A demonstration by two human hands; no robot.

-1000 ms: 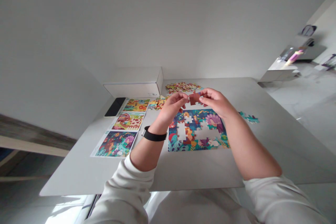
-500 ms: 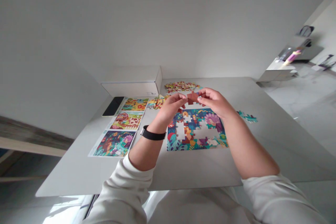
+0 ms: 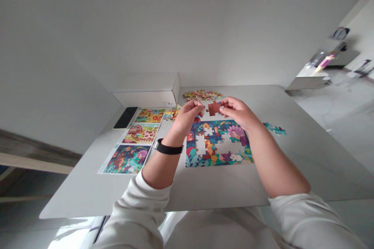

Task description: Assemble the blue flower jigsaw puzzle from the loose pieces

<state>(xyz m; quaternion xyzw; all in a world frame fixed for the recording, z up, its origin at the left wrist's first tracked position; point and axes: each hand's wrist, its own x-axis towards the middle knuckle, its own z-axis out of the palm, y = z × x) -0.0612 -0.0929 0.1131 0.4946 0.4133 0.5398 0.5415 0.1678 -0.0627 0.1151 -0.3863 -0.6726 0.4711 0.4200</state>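
Both my hands are raised above a partly assembled colourful jigsaw puzzle (image 3: 219,144) lying on the white table (image 3: 292,155). My right hand (image 3: 238,113) pinches a brown puzzle piece (image 3: 214,107) by its right edge, back side towards me. My left hand (image 3: 188,116), with a black wristband (image 3: 168,148), is pinched closed just left of the piece, a small gap between them. A bit of red shows under its fingertips; I cannot make out what it is. The puzzle has several white gaps.
Three picture cards (image 3: 140,134) lie in a row at the left, next to a black phone (image 3: 125,117). A white box (image 3: 147,89) stands at the back. Loose pieces (image 3: 201,95) are heaped behind my hands, and a teal cluster (image 3: 274,129) lies at the right.
My left hand has come off the brown piece and drawn slightly left; the right hand alone now holds it. The view has shifted a little.
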